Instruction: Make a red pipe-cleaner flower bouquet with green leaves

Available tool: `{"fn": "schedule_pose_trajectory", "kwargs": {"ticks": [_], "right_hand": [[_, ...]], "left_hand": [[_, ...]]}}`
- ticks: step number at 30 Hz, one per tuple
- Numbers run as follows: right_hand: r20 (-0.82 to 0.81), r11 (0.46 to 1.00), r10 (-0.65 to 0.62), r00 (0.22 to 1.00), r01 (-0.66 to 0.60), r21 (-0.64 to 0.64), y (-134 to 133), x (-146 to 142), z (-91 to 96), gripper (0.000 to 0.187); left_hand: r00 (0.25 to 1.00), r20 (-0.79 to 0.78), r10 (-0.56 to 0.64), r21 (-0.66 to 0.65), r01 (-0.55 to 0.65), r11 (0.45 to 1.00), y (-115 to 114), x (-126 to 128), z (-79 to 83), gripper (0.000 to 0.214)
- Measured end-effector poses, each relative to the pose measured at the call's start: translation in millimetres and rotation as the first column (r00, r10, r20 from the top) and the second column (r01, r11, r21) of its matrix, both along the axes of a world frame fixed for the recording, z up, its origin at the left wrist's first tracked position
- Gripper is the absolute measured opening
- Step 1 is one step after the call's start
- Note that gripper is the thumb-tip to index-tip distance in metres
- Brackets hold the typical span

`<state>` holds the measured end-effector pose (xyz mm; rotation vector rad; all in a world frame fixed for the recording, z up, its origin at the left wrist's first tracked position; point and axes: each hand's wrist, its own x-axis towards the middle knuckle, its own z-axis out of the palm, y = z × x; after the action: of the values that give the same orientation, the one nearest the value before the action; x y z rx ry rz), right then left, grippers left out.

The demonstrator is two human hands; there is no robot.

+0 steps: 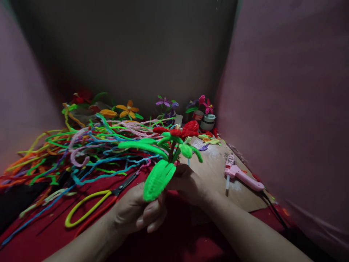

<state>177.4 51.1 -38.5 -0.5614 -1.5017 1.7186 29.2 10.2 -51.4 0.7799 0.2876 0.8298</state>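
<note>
A pipe-cleaner flower [190, 128] with red petals, pale stamens and green leaves is held up in front of me. My left hand [139, 209] is closed around its lower stem, fingers curled below a broad green leaf [159, 180] that covers part of the grip. Behind that leaf, my right hand [192, 185] is closed at the stem too; its fingertips are hidden. Just left of my left hand lie scissors [89, 209] with one yellow and one red handle loop, partly under my forearm.
A tangled heap of coloured pipe cleaners [109, 145] spreads across the red cloth [174, 233] at left. On the right, a pink glue gun [240, 174] rests on a board [212, 171], its cord trailing right. Finished flowers [128, 110] and a small jar [208, 122] stand at the back.
</note>
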Motion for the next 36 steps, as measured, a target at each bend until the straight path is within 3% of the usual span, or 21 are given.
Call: {"fn": "schedule_pose_trajectory", "kwargs": {"ticks": [3,9,16,18,23,25,27,30,32,36], "right_hand": [[-0.083,0.994,0.101,0.991,-0.105,-0.039,-1.7,2.4,3.2,0.011],[-0.243,0.982,0.13,0.961,-0.158,-0.103,-1.5,-0.3,2.9,0.016],[0.053,0.988,-0.123,0.991,0.117,0.105,-2.6,9.9,12.4,0.01],[0.066,0.981,-0.166,0.984,0.158,0.11,-5.4,12.2,13.7,0.012],[0.032,0.976,-0.217,0.976,0.217,-0.004,-11.3,15.3,9.7,0.02],[0.006,0.957,-0.287,0.958,0.287,-0.045,-10.7,17.3,5.5,0.019],[-0.011,0.922,-0.384,0.923,0.383,-0.053,-8.6,19.5,0.9,0.022],[0.023,0.89,-0.45,0.893,0.45,-0.073,-5.7,22.3,-3.8,0.031],[0.043,0.906,-0.41,0.911,0.413,-0.09,-5.6,24.3,-4.3,0.034],[0.08,0.934,-0.354,0.932,0.356,-0.009,-8.5,32.9,-4.2,0.033]], "left_hand": [[0.998,0.051,-0.037,0.006,0.036,0.999,-0.3,0.6,-0.5,0.024],[0.989,0.124,-0.078,0.004,0.078,0.997,-1.3,-0.4,3.3,0.02],[0.985,0.155,-0.074,0.031,0.07,0.997,4.5,-4.1,0.5,0.024],[0.991,0.126,-0.042,0.019,0.04,0.999,5.9,-3.3,-0.5,0.023],[0.985,-0.16,0.071,0.024,-0.068,0.997,6.8,6.8,2.9,0.023],[0.918,-0.345,0.194,0.113,-0.165,0.98,6.0,12.2,7.6,0.024],[0.801,-0.503,0.324,0.233,-0.236,0.944,5.3,16.8,12.6,0.022],[0.68,-0.611,0.406,0.318,-0.258,0.912,7.5,22.2,16.4,0.021],[0.7,-0.597,0.392,0.294,-0.264,0.919,12.4,26.0,15.3,0.023],[0.829,-0.465,0.31,0.135,-0.28,0.951,26.6,35.6,8.4,0.024]]}}
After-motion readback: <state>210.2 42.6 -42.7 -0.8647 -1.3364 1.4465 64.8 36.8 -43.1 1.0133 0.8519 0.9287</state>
